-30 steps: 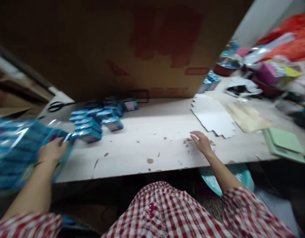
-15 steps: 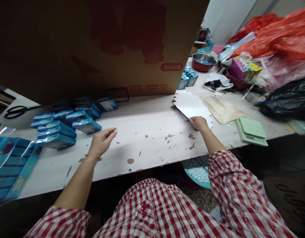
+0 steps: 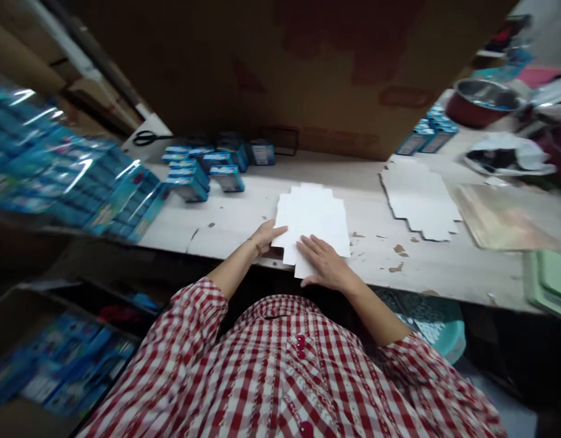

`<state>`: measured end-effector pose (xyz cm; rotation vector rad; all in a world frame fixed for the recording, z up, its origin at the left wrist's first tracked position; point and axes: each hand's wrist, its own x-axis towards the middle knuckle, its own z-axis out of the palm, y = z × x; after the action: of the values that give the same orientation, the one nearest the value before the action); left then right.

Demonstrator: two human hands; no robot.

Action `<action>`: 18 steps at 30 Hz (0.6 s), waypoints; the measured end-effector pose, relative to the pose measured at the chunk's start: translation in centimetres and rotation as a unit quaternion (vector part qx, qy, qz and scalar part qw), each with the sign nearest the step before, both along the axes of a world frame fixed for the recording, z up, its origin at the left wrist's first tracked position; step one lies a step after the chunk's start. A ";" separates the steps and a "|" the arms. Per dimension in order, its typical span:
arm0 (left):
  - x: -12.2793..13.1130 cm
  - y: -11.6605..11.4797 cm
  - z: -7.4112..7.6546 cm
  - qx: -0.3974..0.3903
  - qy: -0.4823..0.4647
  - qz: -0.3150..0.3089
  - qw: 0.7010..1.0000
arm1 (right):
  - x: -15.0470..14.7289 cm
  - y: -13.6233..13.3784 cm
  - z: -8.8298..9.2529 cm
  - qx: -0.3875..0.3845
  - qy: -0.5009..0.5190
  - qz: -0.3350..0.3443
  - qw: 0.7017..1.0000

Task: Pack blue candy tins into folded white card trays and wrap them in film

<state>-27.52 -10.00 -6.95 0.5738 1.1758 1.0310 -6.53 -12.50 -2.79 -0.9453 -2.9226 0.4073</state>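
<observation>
A flat white cardboard blank [image 3: 314,210] with stepped edges lies in front of me, its near end reaching over the table's front edge. My left hand [image 3: 265,235] grips its left side, thumb on top and the other fingers hidden underneath. On its near right part rests my right hand [image 3: 324,263], palm down with the fingers stretched out. Farther right is a stack of similar white blanks [image 3: 419,198]. Small blue boxes [image 3: 228,177] stand in a group beyond my left hand.
A large brown carton [image 3: 307,73] walls off the back of the table. Black scissors [image 3: 146,138] lie at the back left, near wrapped blue packs [image 3: 79,176]. To the right are clear plastic sheets [image 3: 499,213], a green scale [image 3: 554,277] and a metal bowl [image 3: 483,100]. An aqua basin [image 3: 453,337] sits below.
One white blank has come from the right-hand stack to the middle before me. My right hand moved left with it, and my left hand took hold of its edge. The view swung left.
</observation>
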 end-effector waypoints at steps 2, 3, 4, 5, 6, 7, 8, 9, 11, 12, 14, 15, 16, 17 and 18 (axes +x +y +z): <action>-1.3 -0.1 -0.2 -0.001 -0.010 0.004 1.000 | 1.1 0.2 -1.4 0.030 -0.009 0.037 0.999; -1.8 -0.1 -0.3 0.000 -0.018 0.003 1.000 | 1.3 0.2 -1.9 0.048 -0.005 0.050 0.998; -2.4 -0.1 -0.4 0.003 -0.028 0.000 1.000 | 1.2 0.1 -2.3 0.064 0.001 0.063 0.996; -3.1 -0.2 -0.4 0.007 -0.041 -0.005 0.999 | 1.0 0.0 -2.5 0.077 0.007 0.078 0.994; -3.7 -0.2 -0.4 0.010 -0.054 -0.009 0.998 | 0.6 -0.1 -2.6 0.089 0.012 0.093 0.992; -4.4 -0.3 -0.4 0.013 -0.065 -0.015 0.998 | 0.0 -0.2 -2.7 0.100 0.018 0.107 0.989; -5.2 -0.5 -0.3 0.012 -0.074 -0.020 0.997 | -0.7 -0.2 -2.7 0.113 0.026 0.118 0.986; -5.9 -0.6 -0.2 0.010 -0.079 -0.019 0.997 | -1.5 -0.2 -2.7 0.127 0.037 0.121 0.984; -7.5 -1.0 0.3 0.008 -0.072 0.018 0.997 | -3.2 0.0 -2.8 0.156 0.061 0.106 0.980; -8.4 -1.3 0.6 0.017 -0.064 0.054 0.996 | -4.0 0.1 -2.7 0.166 0.073 0.089 0.979; -10.6 -2.0 1.4 0.060 -0.052 0.156 0.985 | -5.5 0.3 -2.7 0.170 0.095 0.040 0.980; -11.9 -2.6 1.9 0.087 -0.053 0.218 0.971 | -6.1 0.3 -2.7 0.164 0.102 0.018 0.981; -13.1 -3.2 2.6 0.110 -0.059 0.284 0.951 | -6.6 0.2 -2.7 0.156 0.107 0.001 0.982; -14.3 -3.8 3.4 0.128 -0.069 0.345 0.927 | -6.9 0.0 -2.8 0.146 0.108 -0.008 0.983; -15.2 -4.4 4.4 0.140 -0.082 0.396 0.904 | -7.1 -0.3 -3.0 0.134 0.107 -0.010 0.985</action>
<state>-42.73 -14.42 -2.59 0.2002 1.1308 1.9288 -13.63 -12.80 -5.76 -0.8342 -2.6837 0.1014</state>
